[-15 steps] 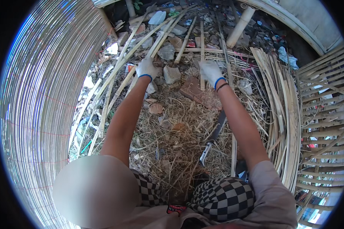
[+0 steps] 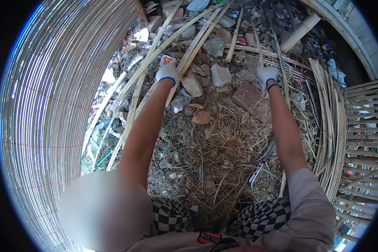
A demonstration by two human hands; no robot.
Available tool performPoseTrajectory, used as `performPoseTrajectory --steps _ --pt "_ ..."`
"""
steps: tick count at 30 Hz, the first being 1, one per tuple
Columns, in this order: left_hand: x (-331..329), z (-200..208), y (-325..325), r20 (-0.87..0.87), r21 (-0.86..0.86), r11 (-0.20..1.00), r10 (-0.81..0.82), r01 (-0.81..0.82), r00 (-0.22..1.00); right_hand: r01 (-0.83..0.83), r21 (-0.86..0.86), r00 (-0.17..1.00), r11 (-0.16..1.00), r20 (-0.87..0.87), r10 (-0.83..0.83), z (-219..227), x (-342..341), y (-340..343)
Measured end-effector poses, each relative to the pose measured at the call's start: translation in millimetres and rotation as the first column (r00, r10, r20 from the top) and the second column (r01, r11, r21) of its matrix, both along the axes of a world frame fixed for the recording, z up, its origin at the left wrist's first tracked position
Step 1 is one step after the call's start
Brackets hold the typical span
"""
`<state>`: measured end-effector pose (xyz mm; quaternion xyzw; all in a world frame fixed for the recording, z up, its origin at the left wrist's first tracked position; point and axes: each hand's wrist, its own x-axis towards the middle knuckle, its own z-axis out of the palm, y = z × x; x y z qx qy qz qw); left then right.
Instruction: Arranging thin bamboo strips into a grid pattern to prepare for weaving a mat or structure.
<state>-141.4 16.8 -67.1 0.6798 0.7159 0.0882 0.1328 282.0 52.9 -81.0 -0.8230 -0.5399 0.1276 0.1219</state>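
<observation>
Left side: slatted screen (image 2: 46, 105) upright.
Left hand (image 2: 168, 73): gloved, at the left edge of the long strips, apparently touching; finger closure cannot be told.
Long strips (image 2: 200, 37): between the hands, nearer the left; long axis slants from lower left to far right.
Right hand (image 2: 267, 76): gloved, at the near end of a thin strip (image 2: 258, 46); grip cannot be told.
Right side: strip bundle (image 2: 328, 122), lengthwise.
Change: hands farther apart than earlier.

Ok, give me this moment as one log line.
Left hand: at pale strips, grip unclear | Right hand: at thin strip, grip unclear | Long knife: on dry straw
</observation>
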Motion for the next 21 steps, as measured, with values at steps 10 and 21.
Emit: performPoseTrajectory --steps 10,21 --pt "-25.6 -13.8 -12.1 0.008 0.14 0.99 -0.012 0.011 1.0 -0.015 0.023 0.969 1.0 -0.247 0.021 -1.6 -143.0 52.1" --pt "-4.3 -11.3 -16.0 -0.158 -0.236 0.958 -0.201 0.161 0.967 0.076 0.124 0.887 0.989 -0.462 -0.01 -33.8 -29.5 79.9"
